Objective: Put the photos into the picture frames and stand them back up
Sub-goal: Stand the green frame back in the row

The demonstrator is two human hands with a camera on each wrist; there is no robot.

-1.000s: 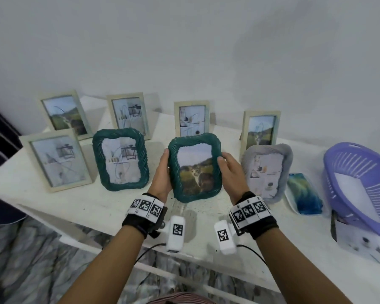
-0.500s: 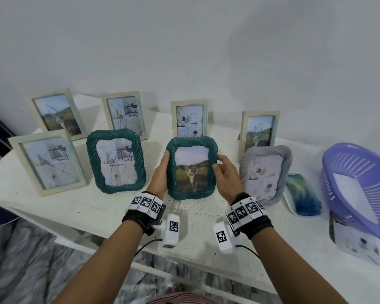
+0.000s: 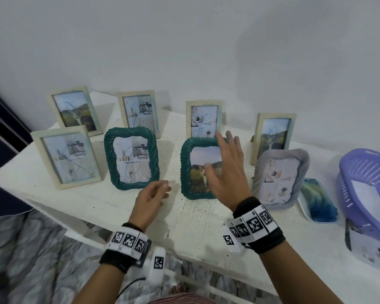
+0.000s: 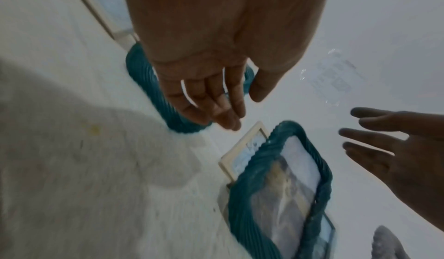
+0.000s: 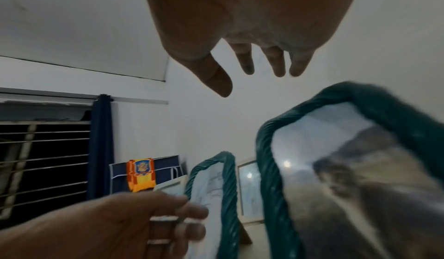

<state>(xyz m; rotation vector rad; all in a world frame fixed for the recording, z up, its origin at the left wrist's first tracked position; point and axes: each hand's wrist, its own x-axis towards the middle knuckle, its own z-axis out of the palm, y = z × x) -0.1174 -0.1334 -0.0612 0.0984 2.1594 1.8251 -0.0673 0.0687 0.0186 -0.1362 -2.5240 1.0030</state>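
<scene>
Head view: a teal rope-edged frame (image 3: 201,168) holding a cat photo (image 3: 203,170) is seen standing upright on the white bench (image 3: 97,200), in the front row between a second teal frame (image 3: 132,158) and a grey frame (image 3: 280,178). Neither hand is closed on it. The right hand (image 3: 227,172) is held spread in front of its glass, fingers straight, grip released; whether the palm is touching cannot be told from here. The left hand (image 3: 150,199) is held low beside the frame's left edge, fingers loosely bent, nothing grasped. The pose is judged to be that of a check on whether the frame stands alone. Five pale wooden frames are ranged to the left and behind, all filled and upright. A blue-green photo (image 3: 318,200) is left lying flat near a purple basket (image 3: 369,194), presumably awaiting a frame.

Left wrist view: the left hand (image 4: 211,84) is shown empty, fingers extended over the bench, with the cat frame (image 4: 278,189) below and apart from it; the right hand's fingers (image 4: 374,132) are seen spread, clear of the frame's rim.

Right wrist view: the right hand (image 5: 242,41) is shown open above the frame (image 5: 348,168), a gap visible between fingertips and rim. The left hand (image 5: 125,223) is seen blurred beside the neighbouring teal frame (image 5: 213,192), holding nothing.
</scene>
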